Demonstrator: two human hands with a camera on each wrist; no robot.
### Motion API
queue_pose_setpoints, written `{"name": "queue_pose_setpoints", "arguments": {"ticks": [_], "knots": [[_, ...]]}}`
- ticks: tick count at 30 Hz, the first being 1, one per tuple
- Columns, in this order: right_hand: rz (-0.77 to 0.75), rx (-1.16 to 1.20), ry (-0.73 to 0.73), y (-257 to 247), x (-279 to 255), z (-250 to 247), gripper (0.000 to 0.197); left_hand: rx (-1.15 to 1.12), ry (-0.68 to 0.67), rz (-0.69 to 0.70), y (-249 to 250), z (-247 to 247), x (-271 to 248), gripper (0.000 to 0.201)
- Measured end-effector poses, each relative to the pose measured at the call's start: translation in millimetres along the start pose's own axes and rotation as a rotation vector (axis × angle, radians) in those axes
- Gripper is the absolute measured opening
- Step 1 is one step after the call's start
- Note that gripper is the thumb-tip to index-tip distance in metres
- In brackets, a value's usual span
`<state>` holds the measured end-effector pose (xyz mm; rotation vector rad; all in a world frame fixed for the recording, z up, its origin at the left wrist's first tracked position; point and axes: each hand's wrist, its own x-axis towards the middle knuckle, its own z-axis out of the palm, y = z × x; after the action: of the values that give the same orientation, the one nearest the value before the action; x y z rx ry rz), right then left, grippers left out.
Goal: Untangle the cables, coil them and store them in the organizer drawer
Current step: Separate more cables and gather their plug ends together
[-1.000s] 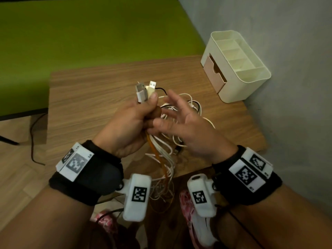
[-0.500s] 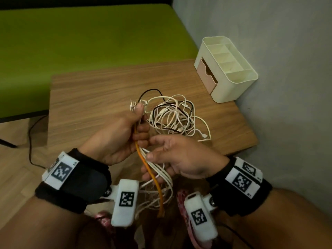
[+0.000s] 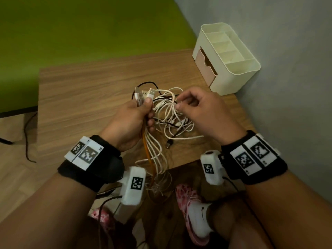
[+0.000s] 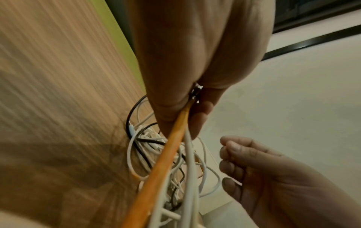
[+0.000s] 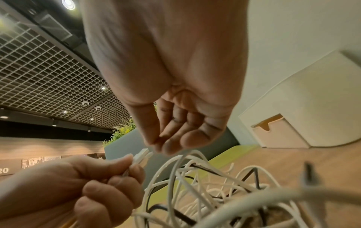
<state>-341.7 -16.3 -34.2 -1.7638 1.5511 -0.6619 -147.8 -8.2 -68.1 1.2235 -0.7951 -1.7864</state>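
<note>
My left hand [image 3: 147, 108] grips a bundle of cable ends, and their USB plugs [image 3: 143, 94] stick up above the thumb. From this fist an orange cable [image 3: 148, 151] and white strands hang past the table's near edge. A tangle of white and black cables [image 3: 172, 121] lies on the wooden table [image 3: 80, 97] just right of the fist. My right hand [image 3: 179, 105] hovers over the tangle and pinches a white cable loop [image 5: 181, 156] at its top. The cream organizer [image 3: 239, 76] stands at the far right corner, its pink drawer [image 3: 204, 67] slightly ajar.
A grey wall runs along the table's right side, right behind the organizer. A green surface [image 3: 80, 29] lies beyond the far edge. Below the near edge are feet in pink slippers [image 3: 190, 200]. A black cord [image 3: 27, 141] trails on the floor at left.
My right hand left the hanging strands below the left fist and rose to the top of the tangle, where it pinches a white loop. The left hand kept its grip on the plug ends.
</note>
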Motion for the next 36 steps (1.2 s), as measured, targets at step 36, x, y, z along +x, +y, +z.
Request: {"name": "queue_pose_setpoints", "arguments": {"ticks": [36], "knots": [[-0.071, -0.055, -0.668, 11.3, 13.2, 35.1, 0.033, -0.054, -0.031, -0.036, 14.0, -19.6, 9.2, 0.033]]}}
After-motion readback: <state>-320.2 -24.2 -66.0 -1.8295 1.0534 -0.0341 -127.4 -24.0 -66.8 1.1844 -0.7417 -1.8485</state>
